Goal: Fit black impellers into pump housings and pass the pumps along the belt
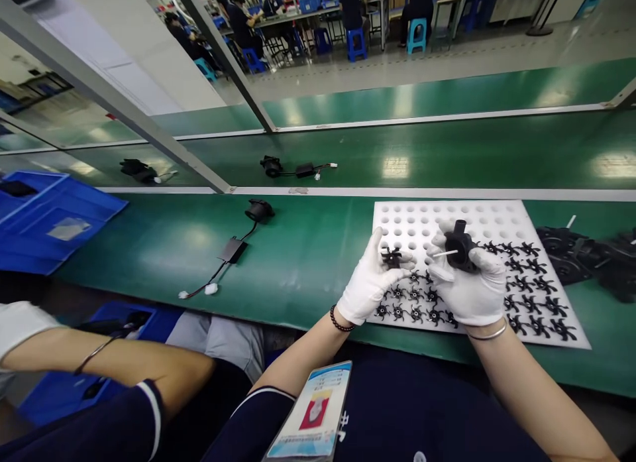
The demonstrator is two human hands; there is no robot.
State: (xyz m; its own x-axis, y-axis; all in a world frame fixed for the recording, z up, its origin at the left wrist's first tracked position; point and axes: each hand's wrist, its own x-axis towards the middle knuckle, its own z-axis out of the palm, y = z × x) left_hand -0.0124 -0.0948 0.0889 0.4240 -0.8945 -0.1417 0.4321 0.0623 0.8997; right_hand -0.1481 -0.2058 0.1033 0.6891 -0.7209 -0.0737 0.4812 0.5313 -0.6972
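Note:
Both my hands wear white gloves and hover over a white foam tray (497, 217) with rows of round holes. My left hand (370, 283) is closed, pinching a small black fan impeller (391, 256) between thumb and fingers. My right hand (470, 280) is closed on a black fan housing (460, 246) together with a thin white stick (444, 254) that points left toward the impeller. Several more black impellers (534, 289) sit in the tray's near rows; the far rows show bare holes.
The tray lies on a green conveyor table (298, 250). A black unit with cable and white plug (231, 250) lies to the left; others (298, 168) lie on the far belt. Black parts (586, 256) pile at right. Blue bins (44, 217) and a co-worker's arm (99, 366) are left.

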